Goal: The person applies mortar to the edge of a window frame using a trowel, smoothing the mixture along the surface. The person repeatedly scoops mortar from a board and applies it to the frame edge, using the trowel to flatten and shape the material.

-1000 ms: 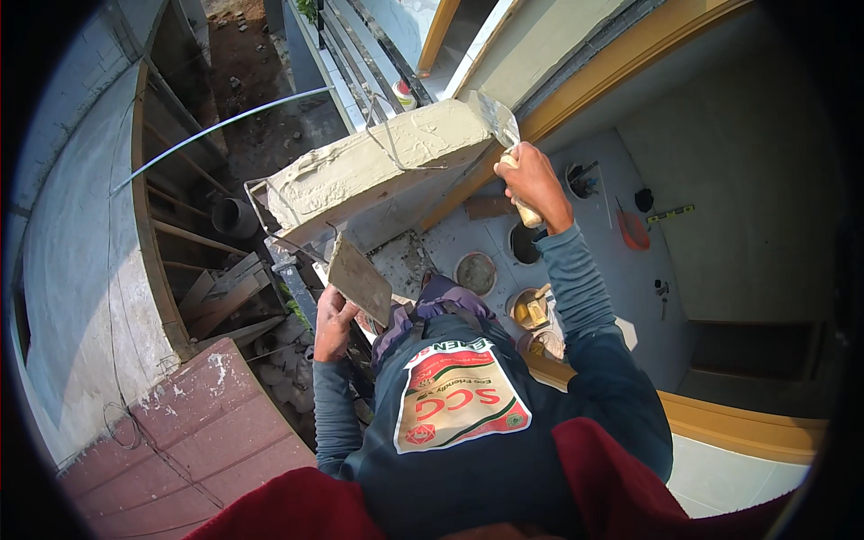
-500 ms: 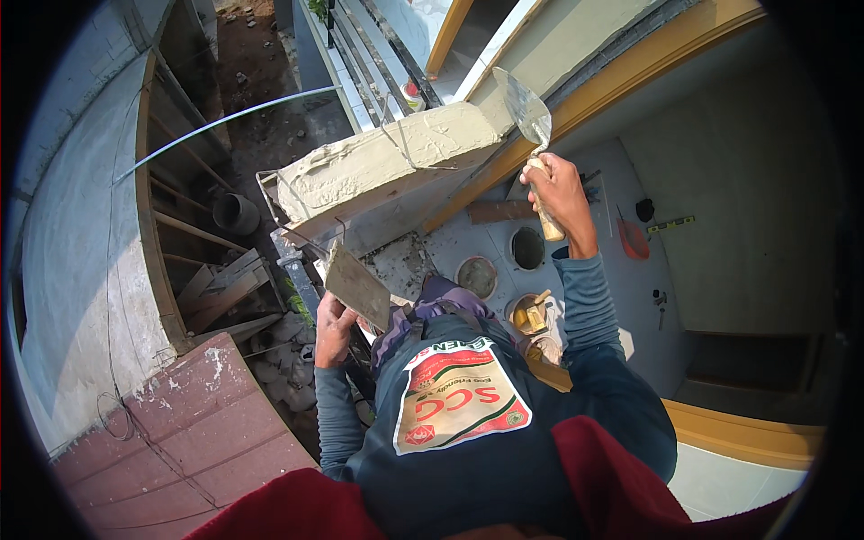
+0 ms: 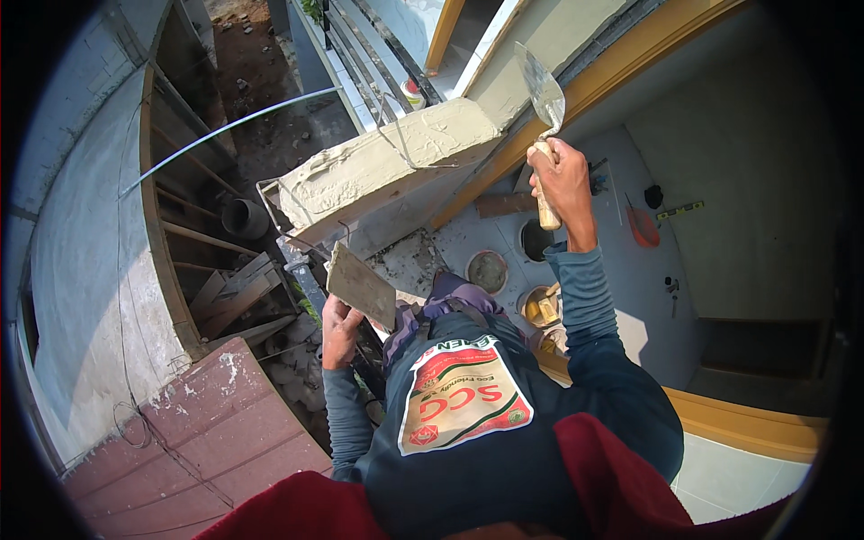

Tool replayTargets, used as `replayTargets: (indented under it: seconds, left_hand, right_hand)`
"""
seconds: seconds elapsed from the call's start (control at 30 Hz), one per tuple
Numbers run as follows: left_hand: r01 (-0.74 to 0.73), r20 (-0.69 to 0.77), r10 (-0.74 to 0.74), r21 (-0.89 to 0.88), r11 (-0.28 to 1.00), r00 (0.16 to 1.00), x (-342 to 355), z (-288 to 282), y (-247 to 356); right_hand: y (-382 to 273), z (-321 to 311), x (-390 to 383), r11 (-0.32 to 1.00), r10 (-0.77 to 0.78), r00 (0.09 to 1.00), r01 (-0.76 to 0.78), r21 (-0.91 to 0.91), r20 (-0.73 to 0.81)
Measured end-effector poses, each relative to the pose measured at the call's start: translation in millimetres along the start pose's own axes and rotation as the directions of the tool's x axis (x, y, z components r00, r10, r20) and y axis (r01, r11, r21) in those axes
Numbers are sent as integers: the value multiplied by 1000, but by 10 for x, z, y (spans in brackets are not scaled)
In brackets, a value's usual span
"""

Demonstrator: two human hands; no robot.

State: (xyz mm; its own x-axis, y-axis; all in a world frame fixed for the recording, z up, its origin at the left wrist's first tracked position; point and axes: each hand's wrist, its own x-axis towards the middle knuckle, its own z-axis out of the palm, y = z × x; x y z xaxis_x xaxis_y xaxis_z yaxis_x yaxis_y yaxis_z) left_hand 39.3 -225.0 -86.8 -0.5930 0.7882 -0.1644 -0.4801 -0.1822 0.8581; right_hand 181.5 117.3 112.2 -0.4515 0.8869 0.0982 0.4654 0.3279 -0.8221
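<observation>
My right hand (image 3: 565, 184) is closed around the pale wooden handle of a pointed trowel (image 3: 540, 88). The trowel's metal blade points away from me, over the wall and the door frame. In my left hand (image 3: 338, 331) is a flat, grey, rectangular mortar board (image 3: 362, 286), tilted and gripped at its near left corner, with fingers partly hidden under it. Beyond both hands runs a low wall top (image 3: 387, 151) coated in wet-looking cream mortar. Bent wires (image 3: 409, 148) lie across the coating, and a wire frame surrounds its left end.
Mortar buckets (image 3: 487, 273) and a tool bucket (image 3: 542, 306) stand on the tiled floor at right. Farther right are a red scoop (image 3: 643, 227) and a yellow level (image 3: 680, 211). A curved concrete wall (image 3: 90, 261) and reddish roofing (image 3: 193, 432) lie left; a drop opens between.
The trowel has moved away from me and slightly right, its blade turned more upright. The mortar board has shifted slightly right in view. Both grips stay the same.
</observation>
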Motion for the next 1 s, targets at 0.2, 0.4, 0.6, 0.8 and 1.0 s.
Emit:
replayTargets:
  seconds: [0.2,0.4,0.6,0.8,1.0]
  left_hand:
    - [34,31,-35,19,999,999,65,19,-37]
    - [-21,50,19,50,998,999,143,140,116]
    - [28,44,-32,95,995,999,126,91,125]
    - [-14,12,13,29,999,1000,69,107,48]
    - [23,28,-25,46,999,999,124,117,79]
  right_hand:
    - [314,188,82,990,108,971,-87,-109,214]
    - [329,278,236,982,133,977,-108,-153,164]
    - [-159,-104,142,992,49,998,-54,111,50]
    - [-40,-156,25,994,-1,997,-7,112,71]
    - [402,219,100,988,55,976,-23,-153,211]
